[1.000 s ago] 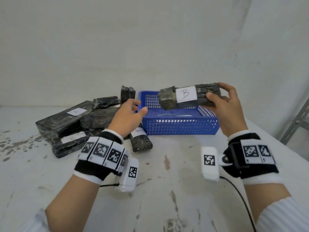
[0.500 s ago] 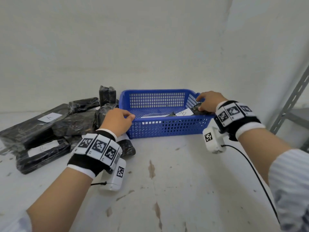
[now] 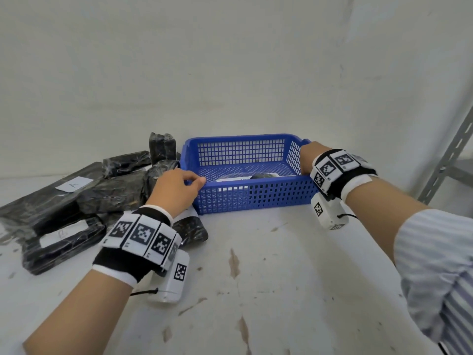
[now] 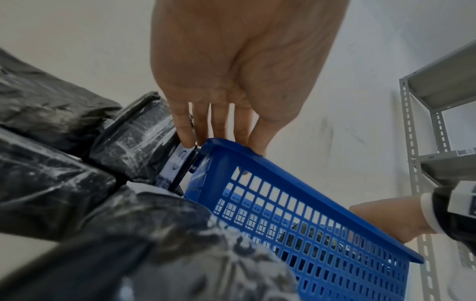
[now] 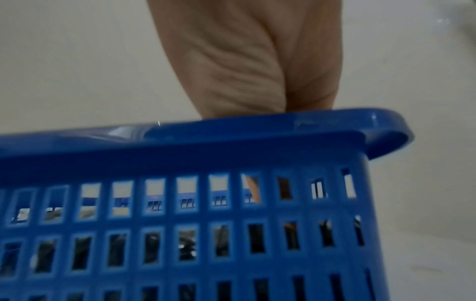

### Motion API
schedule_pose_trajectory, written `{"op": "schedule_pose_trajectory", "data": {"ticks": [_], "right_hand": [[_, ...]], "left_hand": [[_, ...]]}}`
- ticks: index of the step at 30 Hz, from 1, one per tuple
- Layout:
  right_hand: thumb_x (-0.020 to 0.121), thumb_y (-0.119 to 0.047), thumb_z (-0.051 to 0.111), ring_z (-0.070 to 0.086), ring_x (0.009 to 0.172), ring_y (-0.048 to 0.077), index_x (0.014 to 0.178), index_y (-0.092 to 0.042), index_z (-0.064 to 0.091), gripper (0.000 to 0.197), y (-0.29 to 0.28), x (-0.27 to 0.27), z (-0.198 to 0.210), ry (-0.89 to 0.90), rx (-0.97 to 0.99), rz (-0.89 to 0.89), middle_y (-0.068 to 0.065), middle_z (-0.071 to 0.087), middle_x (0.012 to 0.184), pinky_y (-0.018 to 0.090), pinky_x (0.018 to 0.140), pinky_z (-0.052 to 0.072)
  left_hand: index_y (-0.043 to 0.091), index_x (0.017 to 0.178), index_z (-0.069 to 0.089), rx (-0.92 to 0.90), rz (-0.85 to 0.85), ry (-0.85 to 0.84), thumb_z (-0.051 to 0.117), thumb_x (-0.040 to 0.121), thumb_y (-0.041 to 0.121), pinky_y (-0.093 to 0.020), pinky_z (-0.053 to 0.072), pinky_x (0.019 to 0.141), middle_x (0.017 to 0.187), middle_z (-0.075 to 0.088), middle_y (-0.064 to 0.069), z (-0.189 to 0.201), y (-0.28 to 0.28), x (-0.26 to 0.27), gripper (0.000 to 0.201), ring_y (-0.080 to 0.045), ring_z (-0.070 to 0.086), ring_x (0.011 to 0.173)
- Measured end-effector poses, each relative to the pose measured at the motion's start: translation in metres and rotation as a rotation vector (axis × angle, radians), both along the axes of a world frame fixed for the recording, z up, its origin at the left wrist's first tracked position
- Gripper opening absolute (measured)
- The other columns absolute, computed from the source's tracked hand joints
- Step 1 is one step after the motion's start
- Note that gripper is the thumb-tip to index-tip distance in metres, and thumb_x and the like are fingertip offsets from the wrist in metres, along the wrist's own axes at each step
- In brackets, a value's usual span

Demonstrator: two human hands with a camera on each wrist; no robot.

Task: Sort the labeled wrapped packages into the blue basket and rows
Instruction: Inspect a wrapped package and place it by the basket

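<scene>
The left hand (image 4: 239, 67) extends downward with straight fingers (image 4: 257, 134). The fingertips rest on the rim of the blue basket (image 4: 322, 234) at its corner. Black wrapped packages (image 4: 64, 193) lie piled just beside that corner, one of them touching the basket wall. One package (image 4: 139, 140) carries a white label (image 4: 177, 163) facing the basket. The right hand (image 4: 391, 220) contacts the far end of the basket; its fingers are hidden. A grey metal shelf (image 4: 443, 85) stands beyond.
</scene>
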State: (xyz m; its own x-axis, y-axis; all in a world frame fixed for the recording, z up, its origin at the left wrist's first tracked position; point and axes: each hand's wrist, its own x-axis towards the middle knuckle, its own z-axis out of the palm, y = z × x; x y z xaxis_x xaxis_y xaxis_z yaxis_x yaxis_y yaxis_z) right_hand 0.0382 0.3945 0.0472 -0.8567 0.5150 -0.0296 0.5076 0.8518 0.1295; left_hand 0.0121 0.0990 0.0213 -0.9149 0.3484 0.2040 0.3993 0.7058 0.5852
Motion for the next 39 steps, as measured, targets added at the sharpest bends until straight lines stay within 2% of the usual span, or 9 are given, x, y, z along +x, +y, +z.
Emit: {"op": "schedule_pose_trajectory", "data": {"ticks": [4,8,11,15,19,23,29,34,39], "right_hand": [[0.097,-0.012,0.059,0.050,0.086,0.025,0.124,0.001,0.057,0.030,0.003,0.000,0.000,0.012,0.068,0.034,0.018,0.060,0.128,0.029,0.077,0.044],[0.100,-0.012,0.055,0.058,0.110,0.033,0.140,0.000,0.049,0.042,0.000,0.003,0.003,0.045,-0.028,0.007,0.018,0.051,0.142,0.035,0.097,0.047],[0.100,-0.009,0.052,0.056,0.124,0.031,0.137,-0.010,0.059,0.038,-0.003,0.013,0.012,0.151,-0.112,0.037,0.013,0.055,0.142,0.034,0.100,0.046],[0.098,-0.005,0.050,0.063,0.102,0.032,0.119,-0.008,0.071,0.030,-0.012,0.031,0.021,0.557,-0.332,0.037,0.015,0.062,0.133,0.034,0.089,0.050],[0.095,-0.007,0.050,0.055,0.065,0.015,0.110,-0.012,0.071,0.026,-0.039,0.044,0.015,0.896,-0.519,0.032,0.005,0.064,0.094,0.018,0.063,0.044],[0.098,-0.008,0.050,0.048,0.054,0.009,0.108,-0.018,0.065,0.021,-0.076,0.062,0.002,0.920,-0.695,0.058,-0.003,0.057,0.074,0.006,0.036,0.033],[0.099,-0.012,0.055,0.055,0.070,0.007,0.113,-0.019,0.064,0.018,-0.116,0.076,-0.026,0.820,-0.820,0.078,0.002,0.064,0.099,0.017,0.053,0.040],[0.097,-0.019,0.062,0.063,0.079,0.015,0.113,-0.022,0.062,0.016,-0.137,0.086,-0.040,0.716,-0.957,0.135,0.006,0.068,0.099,0.025,0.068,0.050],[0.097,-0.038,0.062,0.070,0.083,0.019,0.126,-0.018,0.059,0.036,-0.173,0.099,-0.041,0.599,-1.187,0.241,0.013,0.071,0.107,0.031,0.076,0.059]], "left_hand": [[0.014,0.117,0.067,0.010,-0.010,-0.006,0.052,0.098,0.036,-0.028,0.037,0.088,0.130,0.059,-0.006,0.001,-0.001,0.000,0.033,-0.022,0.055,0.113],[0.018,0.107,0.071,0.145,-0.007,0.001,0.061,0.093,0.032,-0.025,0.035,0.091,0.128,0.062,0.001,-0.003,-0.011,-0.002,0.022,-0.016,0.055,0.114],[0.019,0.095,0.069,0.238,0.075,0.071,0.064,0.092,0.026,-0.026,0.039,0.084,0.107,0.067,0.001,-0.003,-0.023,0.004,0.010,-0.013,0.058,0.098],[0.011,0.078,0.058,0.078,0.178,-0.136,0.058,0.095,0.031,-0.031,0.043,0.071,0.074,0.057,-0.003,-0.005,-0.037,0.015,0.026,-0.018,0.056,0.071],[0.006,0.105,0.050,-0.104,0.190,-0.419,0.049,0.097,0.048,-0.036,0.057,0.078,0.103,0.061,-0.013,-0.013,-0.038,0.008,0.043,-0.026,0.068,0.081],[-0.002,0.134,0.045,-0.126,0.217,-0.432,0.058,0.086,0.060,-0.042,0.050,0.098,0.133,0.054,-0.021,-0.022,-0.032,-0.006,0.080,-0.035,0.060,0.113],[0.004,0.128,0.054,-0.070,0.255,-0.441,0.072,0.066,0.069,-0.040,0.051,0.096,0.126,0.059,-0.018,-0.032,-0.039,-0.012,0.092,-0.032,0.062,0.108],[0.006,0.105,0.047,0.353,0.240,-0.670,0.077,0.081,0.034,-0.030,0.051,0.054,0.087,0.063,-0.012,-0.028,-0.050,0.012,0.047,-0.022,0.062,0.071],[-0.005,0.120,0.055,0.694,0.106,-0.836,0.075,0.083,0.020,-0.029,0.058,0.050,0.111,0.067,-0.022,-0.015,-0.063,0.032,0.049,-0.026,0.068,0.081]]}}
